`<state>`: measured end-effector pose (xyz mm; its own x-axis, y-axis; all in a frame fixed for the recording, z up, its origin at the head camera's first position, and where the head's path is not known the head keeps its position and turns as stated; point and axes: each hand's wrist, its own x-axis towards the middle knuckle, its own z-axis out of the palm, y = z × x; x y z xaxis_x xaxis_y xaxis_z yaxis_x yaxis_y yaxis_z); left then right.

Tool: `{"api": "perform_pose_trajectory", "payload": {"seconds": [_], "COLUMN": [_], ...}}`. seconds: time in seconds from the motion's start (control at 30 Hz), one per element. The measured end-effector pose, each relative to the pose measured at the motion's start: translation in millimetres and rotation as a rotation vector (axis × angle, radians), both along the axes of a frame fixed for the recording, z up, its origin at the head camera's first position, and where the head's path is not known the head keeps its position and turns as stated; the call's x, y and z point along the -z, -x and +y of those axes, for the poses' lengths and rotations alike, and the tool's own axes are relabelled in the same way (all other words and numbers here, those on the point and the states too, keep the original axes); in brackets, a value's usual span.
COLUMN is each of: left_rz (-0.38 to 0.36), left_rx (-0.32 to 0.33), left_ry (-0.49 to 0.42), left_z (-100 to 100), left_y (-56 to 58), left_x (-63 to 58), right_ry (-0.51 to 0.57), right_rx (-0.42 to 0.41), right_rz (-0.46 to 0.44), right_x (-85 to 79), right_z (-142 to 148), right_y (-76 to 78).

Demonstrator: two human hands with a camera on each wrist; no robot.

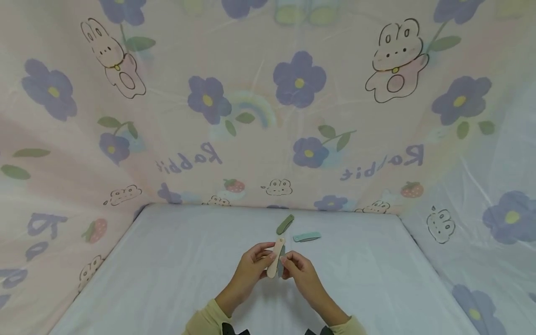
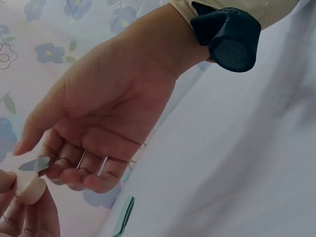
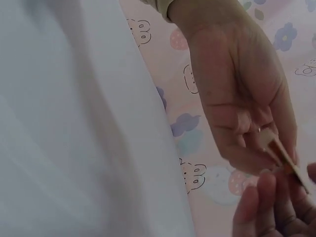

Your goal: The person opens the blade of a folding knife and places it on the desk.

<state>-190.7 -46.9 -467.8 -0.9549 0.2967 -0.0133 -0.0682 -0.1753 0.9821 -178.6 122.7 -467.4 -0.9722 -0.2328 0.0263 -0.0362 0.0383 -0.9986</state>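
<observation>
My left hand [image 1: 251, 265] grips the cream handle of a folding knife [image 1: 273, 265] above the white surface, thumb along the handle. On its right side my right hand [image 1: 302, 271] pinches the grey blade [image 1: 282, 260] between thumb and fingers. The blade stands partly out of the handle at a narrow angle. In the left wrist view the blade [image 2: 34, 164] shows between the two hands, above the cream handle end [image 2: 29, 187]. The right wrist view shows the handle [image 3: 269, 138] narrow and blurred.
Beyond the hands lie an olive-green folding knife [image 1: 285, 224] and a light teal folding knife [image 1: 307, 237], both folded. They rest on a white-covered table [image 1: 188, 246]. Printed fabric [image 1: 259, 139] with rabbits and flowers hangs behind and along both sides.
</observation>
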Motion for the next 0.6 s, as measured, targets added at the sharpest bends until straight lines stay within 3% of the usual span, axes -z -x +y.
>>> {"api": "perform_pose_trajectory", "payload": {"seconds": [0.17,0.6], "left_rz": [0.015,0.051], "left_rx": [-0.043,-0.047], "left_ry": [0.015,0.039], "left_z": [2.5,-6.4], "left_y": [-1.0,-0.2], "left_x": [1.7,8.2], "right_ry": [-0.02,-0.038], "right_rx": [-0.034,-0.065], "right_rz": [0.001,0.013], "right_x": [4.8,8.9], "right_z": [-0.9,3.4], "right_y": [0.0,2.4]}}
